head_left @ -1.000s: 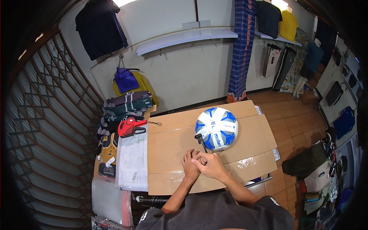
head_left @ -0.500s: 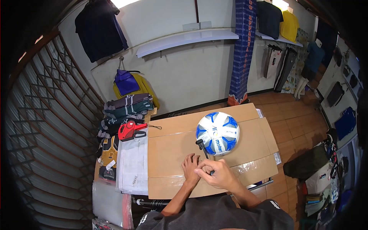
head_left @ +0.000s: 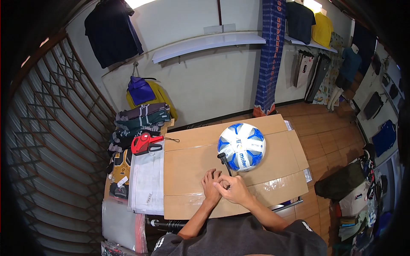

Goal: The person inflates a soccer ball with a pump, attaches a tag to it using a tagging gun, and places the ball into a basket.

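A white, blue and grey football [head_left: 241, 147] rests on a flattened cardboard sheet [head_left: 188, 162]. Left of its lower side is a thin black tool with a T-shaped head [head_left: 221, 156]; its lower part passes behind my right hand. My left hand [head_left: 211, 185] is over the cardboard with its fingers apart. My right hand [head_left: 233, 190] is closed in a pinch, thumb and fingertips against the left hand's fingers. Whatever is in that pinch is hidden.
Left of the cardboard, a red and black tape dispenser [head_left: 146, 144] lies on white packaging [head_left: 146, 183]. Behind it are folded clothes [head_left: 143, 115]. A metal folding gate [head_left: 60, 141] stands at far left, and more garments [head_left: 341, 179] are piled at right.
My right hand has shifted slightly left, closer against my left hand, and the black piece seen below its fingers is now hidden. The ball and T-shaped head stay in place on the cardboard.
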The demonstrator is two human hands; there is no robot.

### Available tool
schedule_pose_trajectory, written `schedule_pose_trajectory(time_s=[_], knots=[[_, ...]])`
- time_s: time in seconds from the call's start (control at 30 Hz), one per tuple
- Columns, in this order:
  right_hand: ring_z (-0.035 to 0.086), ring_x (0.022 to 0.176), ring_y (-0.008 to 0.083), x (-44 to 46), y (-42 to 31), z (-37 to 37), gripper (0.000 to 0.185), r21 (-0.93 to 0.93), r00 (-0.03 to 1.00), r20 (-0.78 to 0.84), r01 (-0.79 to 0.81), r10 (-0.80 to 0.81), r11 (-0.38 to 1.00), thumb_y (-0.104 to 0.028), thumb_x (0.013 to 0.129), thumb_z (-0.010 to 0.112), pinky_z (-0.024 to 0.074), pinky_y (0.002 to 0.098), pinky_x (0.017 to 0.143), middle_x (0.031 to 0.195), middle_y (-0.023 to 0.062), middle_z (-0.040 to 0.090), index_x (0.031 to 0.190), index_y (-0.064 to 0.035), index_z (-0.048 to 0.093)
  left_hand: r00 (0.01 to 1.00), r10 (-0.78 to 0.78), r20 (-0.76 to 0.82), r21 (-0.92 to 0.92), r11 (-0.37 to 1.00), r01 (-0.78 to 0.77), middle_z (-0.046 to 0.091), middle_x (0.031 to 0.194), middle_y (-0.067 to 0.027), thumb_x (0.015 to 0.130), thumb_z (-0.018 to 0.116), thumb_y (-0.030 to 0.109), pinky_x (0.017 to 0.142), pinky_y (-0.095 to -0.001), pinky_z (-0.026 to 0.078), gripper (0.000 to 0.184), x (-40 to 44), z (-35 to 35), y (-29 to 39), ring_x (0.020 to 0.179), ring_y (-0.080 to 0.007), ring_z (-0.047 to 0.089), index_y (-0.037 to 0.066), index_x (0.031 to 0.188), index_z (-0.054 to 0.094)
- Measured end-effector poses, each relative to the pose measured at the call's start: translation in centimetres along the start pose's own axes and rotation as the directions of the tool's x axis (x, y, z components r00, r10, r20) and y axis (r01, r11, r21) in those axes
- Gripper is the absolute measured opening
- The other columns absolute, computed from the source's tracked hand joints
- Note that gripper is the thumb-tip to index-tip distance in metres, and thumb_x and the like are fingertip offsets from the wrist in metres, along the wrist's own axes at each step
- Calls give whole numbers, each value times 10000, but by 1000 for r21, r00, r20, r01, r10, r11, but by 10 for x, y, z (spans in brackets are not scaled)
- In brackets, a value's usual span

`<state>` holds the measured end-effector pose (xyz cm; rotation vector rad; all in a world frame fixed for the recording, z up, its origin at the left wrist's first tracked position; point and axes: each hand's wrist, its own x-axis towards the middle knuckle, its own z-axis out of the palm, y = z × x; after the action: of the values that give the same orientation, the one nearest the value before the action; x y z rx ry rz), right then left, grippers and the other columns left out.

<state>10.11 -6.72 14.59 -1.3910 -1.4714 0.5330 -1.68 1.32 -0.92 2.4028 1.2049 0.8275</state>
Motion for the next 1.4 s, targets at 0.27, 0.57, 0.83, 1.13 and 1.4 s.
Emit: schedule_pose_trajectory(time_s=[0.27, 0.57, 0.83, 1.13, 1.4], knots=[[486, 464, 110, 14, -95, -56, 164, 50, 992, 86, 88, -92, 995, -110, 935, 831, 406, 302, 502, 553, 74, 561, 968, 17, 731, 1000, 13, 0, -12, 1000, -13, 539, 1458, -149, 972, 675, 315, 1152, -565, 329, 440, -1, 4, 0, 1436, -361, 446, 124, 1367, 644], [416, 477, 106, 26, -76, -45, 151, 105, 996, 70, 48, -56, 993, -111, 958, 805, 388, 297, 500, 543, 80, 523, 937, 6, 713, 985, -143, 95, -530, 831, 172, 526, 1488, -150, 974, 678, 326, 1159, -579, 313, 420, -4, 20, -15, 1446, -368, 431, 117, 1338, 665], [402, 473, 98, 19, -24, -7, 209, 60, 997, 73, -22, 18, 998, -125, 957, 800, 386, 308, 493, 525, 85, 513, 865, 12, 672, 1000, 9, -22, -87, 996, -11, 521, 1490, -134, 948, 692, 329, 1163, -560, 311, 451, -5, 12, -10, 1446, -349, 432, 118, 1347, 676], [390, 501, 72, 8, -4, 3, 208, 106, 994, -18, -108, 111, 988, -145, 953, 796, 368, 309, 494, 525, 55, 501, 887, 28, 700, 997, 33, -69, 8, 999, -33, 583, 1420, -150, 932, 723, 342, 1132, -555, 371, 419, -3, 7, -2, 1389, -358, 492, 116, 1285, 694], [394, 513, 43, 7, -93, -59, 175, 138, 992, 120, -58, 42, 989, -124, 974, 803, 333, 283, 498, 528, 19, 491, 977, 29, 718, 1000, -13, 6, 43, 999, 13, 538, 1459, -151, 954, 683, 283, 1147, -561, 339, 420, -1, 8, -1, 1430, -360, 445, 125, 1343, 662]])
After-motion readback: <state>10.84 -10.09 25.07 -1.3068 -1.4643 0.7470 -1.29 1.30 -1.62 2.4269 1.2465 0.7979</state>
